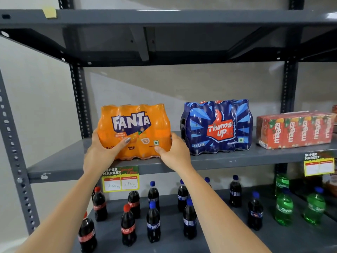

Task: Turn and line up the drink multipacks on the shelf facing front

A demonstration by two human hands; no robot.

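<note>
both forearms reach up from the bottom of the view, and the fanta multipack (134,131) is clasped at its lower corners by the left hand (102,148) and the right hand (175,152). it stands label-forward near the front edge of the middle shelf (237,162), left of the thums up multipack (217,126) and well apart from it. the step is probably best done by sliding, not lifting, until the front face is level with that neighbour's and parallel to the shelf lip.

Grey slotted-steel shelving (164,19) against a plain pale wall (36,88).

Head view, close, facing shelf (237,159)
</note>
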